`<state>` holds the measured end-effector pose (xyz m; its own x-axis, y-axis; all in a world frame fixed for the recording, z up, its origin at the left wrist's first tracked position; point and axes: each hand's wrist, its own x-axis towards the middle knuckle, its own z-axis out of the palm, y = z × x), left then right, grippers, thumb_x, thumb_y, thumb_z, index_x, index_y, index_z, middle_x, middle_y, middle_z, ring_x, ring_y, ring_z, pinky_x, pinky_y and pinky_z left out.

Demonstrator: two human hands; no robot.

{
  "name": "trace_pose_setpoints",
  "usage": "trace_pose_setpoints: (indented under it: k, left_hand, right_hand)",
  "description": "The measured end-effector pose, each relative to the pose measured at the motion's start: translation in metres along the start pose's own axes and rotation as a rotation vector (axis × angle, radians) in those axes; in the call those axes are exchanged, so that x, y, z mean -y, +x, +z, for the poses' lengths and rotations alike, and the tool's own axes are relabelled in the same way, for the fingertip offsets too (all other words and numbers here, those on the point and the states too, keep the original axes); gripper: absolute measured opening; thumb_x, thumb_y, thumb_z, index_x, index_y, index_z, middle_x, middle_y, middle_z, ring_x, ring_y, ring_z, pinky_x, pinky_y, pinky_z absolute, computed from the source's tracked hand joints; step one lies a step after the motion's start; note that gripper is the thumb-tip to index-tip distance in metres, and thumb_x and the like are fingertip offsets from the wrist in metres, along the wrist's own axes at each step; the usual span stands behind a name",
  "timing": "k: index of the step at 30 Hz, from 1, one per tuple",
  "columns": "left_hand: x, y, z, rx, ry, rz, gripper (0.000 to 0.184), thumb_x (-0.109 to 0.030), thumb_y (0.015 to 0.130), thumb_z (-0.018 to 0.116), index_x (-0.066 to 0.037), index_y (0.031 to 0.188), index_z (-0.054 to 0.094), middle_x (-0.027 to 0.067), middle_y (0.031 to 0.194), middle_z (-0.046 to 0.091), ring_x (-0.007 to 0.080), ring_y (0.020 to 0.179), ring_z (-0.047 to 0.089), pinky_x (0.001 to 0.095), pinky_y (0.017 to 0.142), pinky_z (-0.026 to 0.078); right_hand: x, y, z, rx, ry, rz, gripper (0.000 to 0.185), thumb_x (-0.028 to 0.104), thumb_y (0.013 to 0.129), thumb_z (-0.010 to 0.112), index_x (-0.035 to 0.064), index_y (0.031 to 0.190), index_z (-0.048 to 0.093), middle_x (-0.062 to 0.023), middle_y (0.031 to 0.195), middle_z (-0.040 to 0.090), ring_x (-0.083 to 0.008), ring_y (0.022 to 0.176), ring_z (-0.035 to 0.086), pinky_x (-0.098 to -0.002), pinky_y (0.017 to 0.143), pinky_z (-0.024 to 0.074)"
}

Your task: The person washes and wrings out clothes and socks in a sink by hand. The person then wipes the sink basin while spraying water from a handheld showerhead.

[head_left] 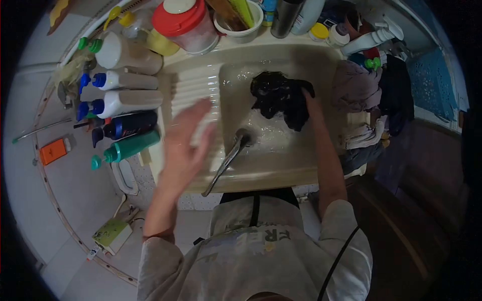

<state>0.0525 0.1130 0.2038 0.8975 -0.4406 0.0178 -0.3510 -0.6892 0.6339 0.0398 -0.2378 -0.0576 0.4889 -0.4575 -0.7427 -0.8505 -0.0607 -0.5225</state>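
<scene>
Bottles: a row of five along the left edge of the sink; from far to near, a white bottle with a green cap (128, 53), two white bottles with blue pumps (131, 80), a dark blue bottle (134, 124) and a teal bottle (134, 146).
Left hand: the person's left hand (182, 143), blurred, is raised in front of the ridged washboard (193, 90); its thumb stands apart from the fingers, and it appears to hold nothing.
Far rim: a tub with a red lid (173, 21) stands beside a white bucket (241, 33) with upright things in it.
Shower head: a metal shower head (243, 136) on a hose lies over the near side of the sink.
Dark cloth: a wet, bunched dark cloth (278, 98) lies in the basin (296, 159), where water shows around it.
Right hand: the right hand (312, 104) touches the cloth's right edge; its fingers are hidden, so how tightly they close cannot be told.
Clothes: a mauve garment (355, 86) and other cloths are heaped at the sink's right end, near a blue basket (431, 80).
</scene>
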Motion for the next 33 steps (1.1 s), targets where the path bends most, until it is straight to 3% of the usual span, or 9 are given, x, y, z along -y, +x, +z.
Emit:
trace_pose_setpoints:
  k: [6,11,13,14,20,28,29,30,33]
  left_hand:
    - [0.076,0.070,0.284,0.189,-0.522,-0.577,0.066,-0.036,0.089,0.053,-0.014,0.145,0.026,0.0273,0.148,0.019,0.0408,0.135,0.026,0.0434,0.109,0.027]
    - [0.107,0.077,0.303,0.507,0.660,-0.055,0.056,-0.049,0.086,0.053,-0.036,0.139,0.039,0.0105,0.155,-0.003,0.0345,0.140,0.017,0.0561,0.104,0.027]
    - [0.123,0.083,0.302,0.571,0.313,-0.278,0.053,-0.050,0.088,0.050,-0.030,0.137,0.044,0.0087,0.155,0.008,0.0306,0.137,0.027,0.0541,0.104,0.026]
    - [0.143,0.085,0.316,0.499,-0.383,-0.487,0.055,-0.051,0.090,0.048,-0.024,0.137,0.043,0.0099,0.151,0.019,0.0329,0.133,0.032,0.0526,0.104,0.028]
    - [0.114,0.070,0.288,0.305,-2.165,-1.158,0.061,-0.062,0.086,0.043,-0.016,0.125,0.053,0.0058,0.121,0.057,0.0241,0.119,0.046,0.0531,0.100,0.033]
    - [0.161,0.033,0.212,-0.157,-1.971,-0.159,0.050,-0.046,0.093,0.040,-0.007,0.122,0.054,0.0096,0.118,0.058,0.0262,0.105,0.056,0.0381,0.096,0.042]
    - [0.173,0.037,0.173,-0.043,-1.342,0.058,0.046,-0.043,0.093,0.043,-0.006,0.116,0.057,0.0099,0.113,0.060,0.0235,0.104,0.057,0.0392,0.092,0.046]
    - [0.150,0.015,0.151,-0.365,-1.804,-0.611,0.036,-0.025,0.097,0.041,-0.004,0.124,0.051,0.0070,0.117,0.059,0.0192,0.107,0.056,0.0354,0.096,0.044]
    - [0.198,0.013,0.115,-0.344,-1.039,-0.585,0.034,-0.012,0.088,0.052,-0.003,0.121,0.054,0.0119,0.114,0.058,0.0242,0.108,0.054,0.0422,0.089,0.046]
  right_hand:
    - [-0.031,0.007,0.065,-0.697,-1.064,-0.590,0.059,0.049,0.087,0.057,0.0081,0.129,0.049,-0.0182,0.122,0.051,-0.0332,0.114,0.048,-0.0471,0.090,0.0434]
    - [-0.071,0.061,0.037,-0.089,-1.077,-1.149,0.054,0.041,0.082,0.060,0.0142,0.128,0.052,-0.0162,0.125,0.050,-0.0344,0.116,0.047,-0.0495,0.089,0.0432]
    - [-0.084,0.093,0.041,-0.526,-1.069,-1.094,0.051,0.046,0.081,0.061,0.0129,0.120,0.058,-0.0157,0.117,0.057,-0.0331,0.110,0.054,-0.0490,0.090,0.0428]
    - [-0.042,0.069,0.051,-0.349,-0.785,-0.538,0.045,0.045,0.085,0.057,0.0072,0.108,0.063,-0.0136,0.098,0.066,-0.0347,0.091,0.063,-0.0470,0.077,0.0491]
    - [0.048,-0.088,0.088,0.159,0.097,-0.702,0.028,0.021,0.084,0.063,0.0011,0.103,0.064,-0.0135,0.081,0.067,-0.0196,0.076,0.062,-0.0320,0.069,0.0500]
    - [0.108,-0.209,0.107,0.421,0.496,-0.972,0.016,0.005,0.084,0.062,-0.0010,0.099,0.064,-0.0037,0.088,0.064,-0.0087,0.083,0.058,-0.0237,0.078,0.0461]
    - [0.115,-0.193,0.120,0.362,0.580,-0.969,0.015,0.005,0.085,0.060,-0.0015,0.098,0.064,-0.0035,0.087,0.064,-0.0087,0.082,0.058,-0.0233,0.076,0.0461]
    - [0.122,-0.174,0.131,0.311,0.557,-0.875,0.018,0.014,0.085,0.063,0.0001,0.095,0.064,-0.0115,0.086,0.066,-0.0150,0.077,0.061,-0.0281,0.072,0.0479]
    - [0.128,-0.109,0.185,0.172,0.170,-0.966,0.039,0.038,0.089,0.053,0.0010,0.091,0.067,-0.0169,0.097,0.065,-0.0309,0.105,0.055,-0.0380,0.092,0.0404]
